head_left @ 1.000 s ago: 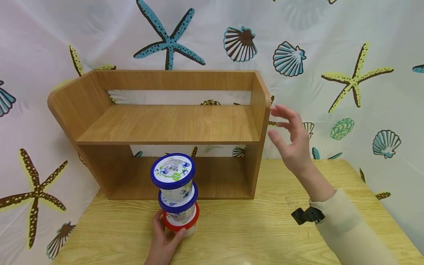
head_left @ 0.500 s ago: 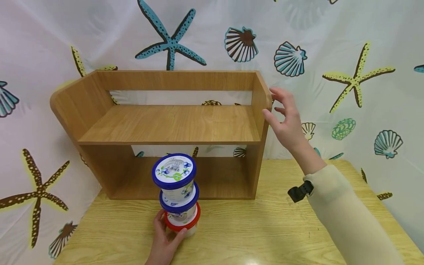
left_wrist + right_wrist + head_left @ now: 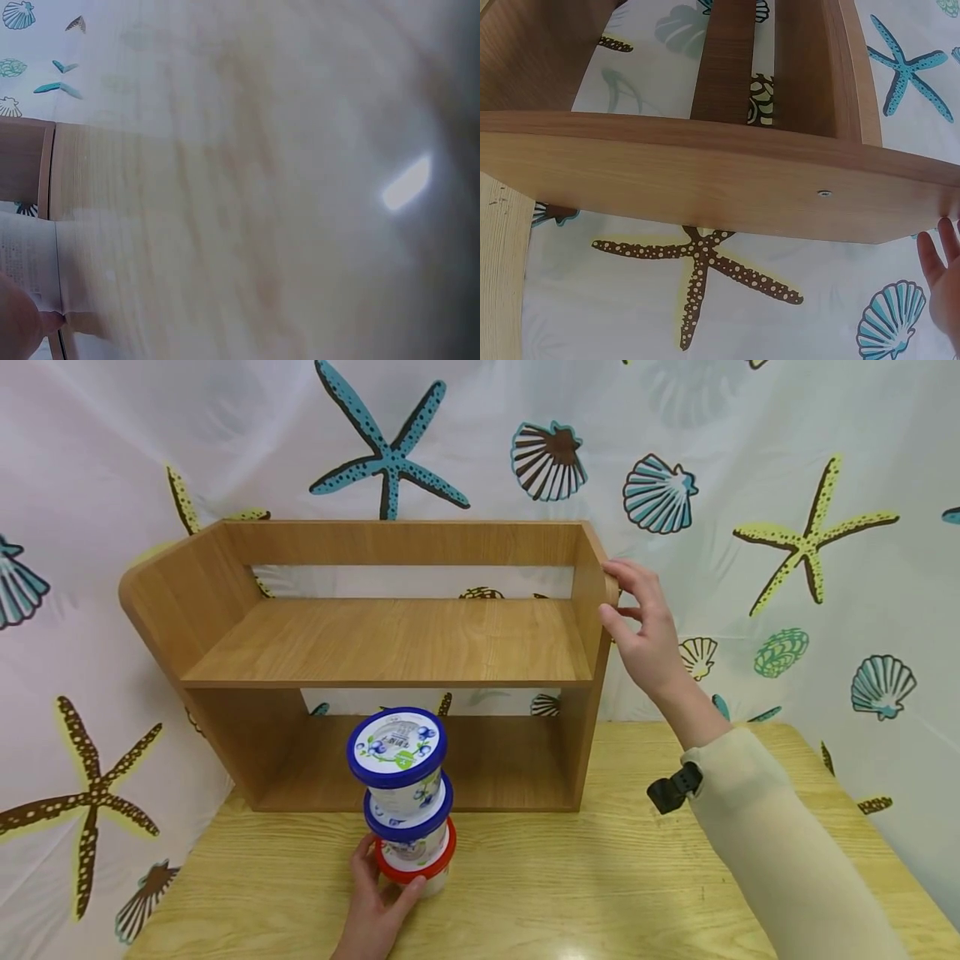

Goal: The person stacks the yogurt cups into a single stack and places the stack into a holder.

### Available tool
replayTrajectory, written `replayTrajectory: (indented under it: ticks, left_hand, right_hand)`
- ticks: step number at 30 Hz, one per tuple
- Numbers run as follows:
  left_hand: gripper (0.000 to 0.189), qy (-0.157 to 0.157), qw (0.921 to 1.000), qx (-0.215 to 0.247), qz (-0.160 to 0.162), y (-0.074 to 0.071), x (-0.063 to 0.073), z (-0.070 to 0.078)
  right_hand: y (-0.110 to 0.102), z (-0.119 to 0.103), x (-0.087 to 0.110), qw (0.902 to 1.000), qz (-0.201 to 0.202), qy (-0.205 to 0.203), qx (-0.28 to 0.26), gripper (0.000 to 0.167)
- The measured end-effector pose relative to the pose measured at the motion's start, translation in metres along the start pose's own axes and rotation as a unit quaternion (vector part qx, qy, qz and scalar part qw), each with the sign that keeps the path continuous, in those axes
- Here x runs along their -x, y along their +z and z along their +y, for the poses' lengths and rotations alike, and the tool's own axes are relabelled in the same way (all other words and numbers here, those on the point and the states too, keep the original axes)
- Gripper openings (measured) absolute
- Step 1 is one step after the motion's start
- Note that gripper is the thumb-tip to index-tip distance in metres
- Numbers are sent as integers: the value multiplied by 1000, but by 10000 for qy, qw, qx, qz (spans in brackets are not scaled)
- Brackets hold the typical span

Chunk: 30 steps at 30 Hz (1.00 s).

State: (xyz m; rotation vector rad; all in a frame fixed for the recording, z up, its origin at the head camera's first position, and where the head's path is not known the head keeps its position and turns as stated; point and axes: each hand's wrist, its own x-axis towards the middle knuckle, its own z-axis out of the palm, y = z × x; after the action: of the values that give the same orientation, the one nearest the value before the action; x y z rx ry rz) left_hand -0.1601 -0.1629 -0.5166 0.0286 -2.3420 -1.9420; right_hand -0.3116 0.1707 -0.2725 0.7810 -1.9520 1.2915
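Observation:
In the head view, three round tubs stand stacked on the table in front of a wooden shelf (image 3: 390,639). The top tub (image 3: 397,747) and middle tub (image 3: 408,831) have blue lids with blueberry pictures; the bottom tub (image 3: 435,870) has a red lid. My left hand (image 3: 372,910) grips the bottom tub, thumb in front and fingers around its left side. At the shelf's upper right, my right hand (image 3: 648,639) holds the rounded front edge of the side panel between thumb and fingers. The right wrist view shows this panel (image 3: 705,184) from outside, with fingers (image 3: 931,259) at its right end.
The shelf has an upper board and a lower compartment, partly hidden behind the stack. Light wood table (image 3: 525,893) runs in front and to the right. A white cloth (image 3: 750,427) printed with starfish and shells hangs behind. A black strap (image 3: 675,789) is around the right wrist.
My right hand has moved up and left from beside the shelf to its side panel edge and closed around it. The left hand and tub stack stay in place; the view shifts slightly.

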Motion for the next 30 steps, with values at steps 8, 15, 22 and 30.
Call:
replayTrajectory:
  ticks: [8, 15, 22, 30]
  left_hand:
    - [91, 135, 9999, -3, 22, 0, 0, -2]
    - [98, -97, 9997, 111, 181, 4, 0, -2]
    - [106, -66, 9970, 461, 625, 16, 1, 2]
    - [110, -49, 9939, 480, 990, 25, -1, 0]
  right_hand:
    - [2, -39, 1, 9993, -26, 368, -107, 40]
    - [6, -21, 2, 9991, 101, 346, -236, 41]
    - [8, 4, 2, 9993, 181, 179, -268, 41]
    - [8, 6, 3, 9993, 209, 198, -242, 41]
